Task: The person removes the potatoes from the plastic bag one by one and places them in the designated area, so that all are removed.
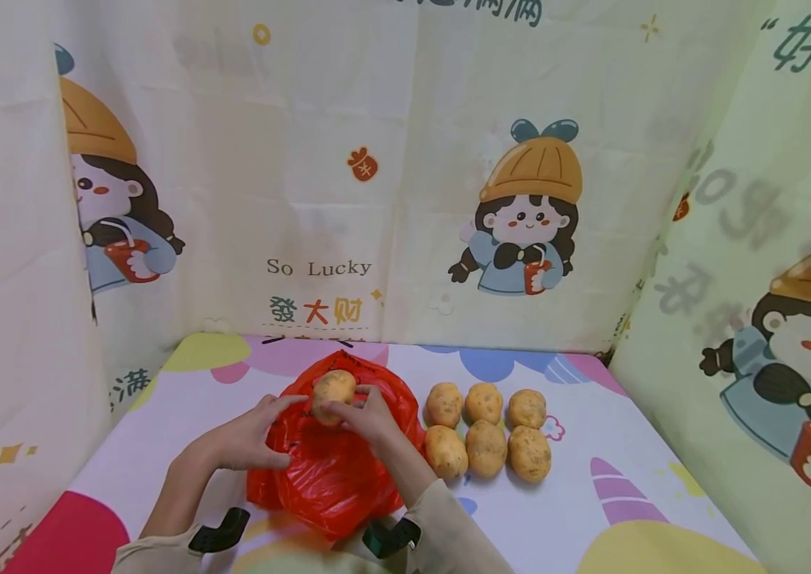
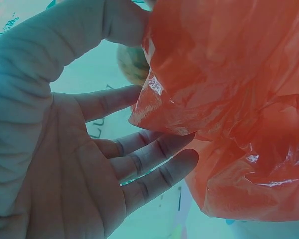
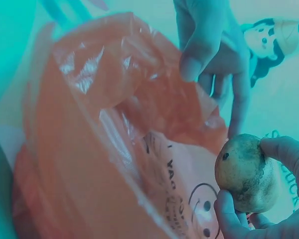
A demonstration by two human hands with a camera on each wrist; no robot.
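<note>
A tan potato is held over the red plastic bag by my right hand, pinched between thumb and fingers. The right wrist view shows a small dark spot on this potato, beside the bag's gaping mouth. My left hand is at the bag's left side, thumb and fingers spread apart. In the left wrist view its extended fingers reach the bag's edge. Printed lettering and a smiley face show on the bag; its bottom is hidden.
Several potatoes lie in two rows right of the bag, on the colourful patterned tabletop. Printed cloth hangs behind the table and on both sides. Dark bands circle both wrists.
</note>
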